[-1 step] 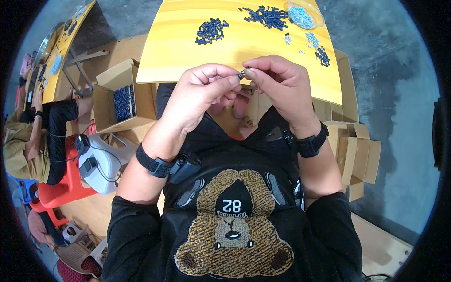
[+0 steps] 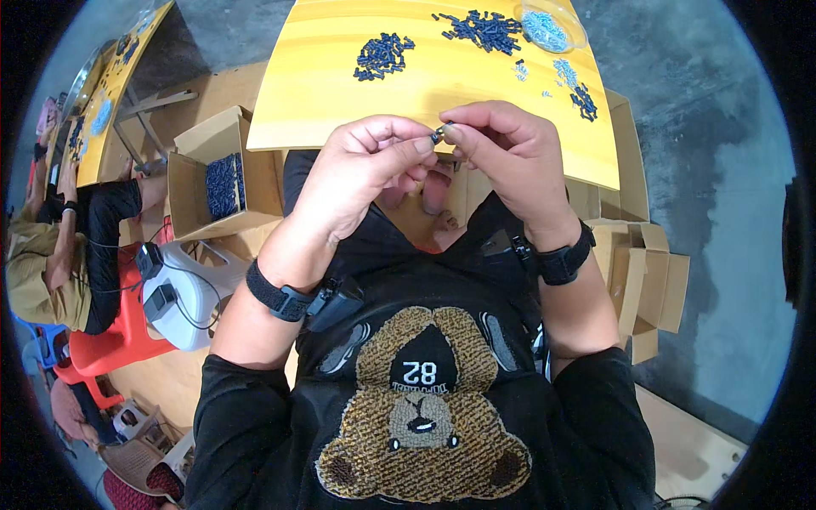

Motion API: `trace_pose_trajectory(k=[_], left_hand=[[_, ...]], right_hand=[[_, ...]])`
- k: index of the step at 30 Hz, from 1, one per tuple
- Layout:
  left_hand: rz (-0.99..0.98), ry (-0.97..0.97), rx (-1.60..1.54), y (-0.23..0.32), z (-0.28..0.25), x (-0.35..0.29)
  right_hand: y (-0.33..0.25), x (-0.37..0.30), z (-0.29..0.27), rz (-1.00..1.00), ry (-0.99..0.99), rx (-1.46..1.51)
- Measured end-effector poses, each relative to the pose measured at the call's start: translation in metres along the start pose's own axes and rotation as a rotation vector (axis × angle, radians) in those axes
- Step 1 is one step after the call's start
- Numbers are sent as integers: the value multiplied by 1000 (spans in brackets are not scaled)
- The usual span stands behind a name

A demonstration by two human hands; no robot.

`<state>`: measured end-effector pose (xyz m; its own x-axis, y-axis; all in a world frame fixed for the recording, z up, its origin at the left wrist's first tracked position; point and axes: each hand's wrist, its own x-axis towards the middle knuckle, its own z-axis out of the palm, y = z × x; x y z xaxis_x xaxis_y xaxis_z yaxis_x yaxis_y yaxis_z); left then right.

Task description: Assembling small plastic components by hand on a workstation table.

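1 small dark piece [image 2: 437, 135] is pinched by left grip [image 2: 371, 159] and right grip [image 2: 515, 155] near the yellow table [image 2: 314, 102].

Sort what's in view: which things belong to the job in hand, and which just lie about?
Likely job: small dark part between the fingers; dark pieces; pale pieces; clear dish; yellow table.

Apparently lying about: white stool; black devices; rightmost cardboard box.

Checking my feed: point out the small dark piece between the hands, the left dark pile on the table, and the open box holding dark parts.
Small dark piece [image 2: 437, 134], head view: its exposed middle.
Left dark pile [image 2: 382, 57], head view: near its centre.
Open box [image 2: 186, 197], head view: cardboard of its left side.
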<state>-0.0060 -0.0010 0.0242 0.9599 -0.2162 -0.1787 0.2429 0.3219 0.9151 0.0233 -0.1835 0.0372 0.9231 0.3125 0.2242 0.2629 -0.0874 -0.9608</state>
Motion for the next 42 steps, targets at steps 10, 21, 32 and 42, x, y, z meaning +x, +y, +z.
trace_pose_trajectory(k=[10,21,32,42], left_hand=[[-9,-8,-3,1,0,-1],[40,51,29,0,0,-1],[113,119,66,0,3,0],[-32,136,-59,8,0,6]], right_hand=[[-3,1,-1,-56,-26,-70],[-1,0,8,-85,22,-64],[2,3,22,-140,90,-115],[10,8,21,-229,32,-139]])
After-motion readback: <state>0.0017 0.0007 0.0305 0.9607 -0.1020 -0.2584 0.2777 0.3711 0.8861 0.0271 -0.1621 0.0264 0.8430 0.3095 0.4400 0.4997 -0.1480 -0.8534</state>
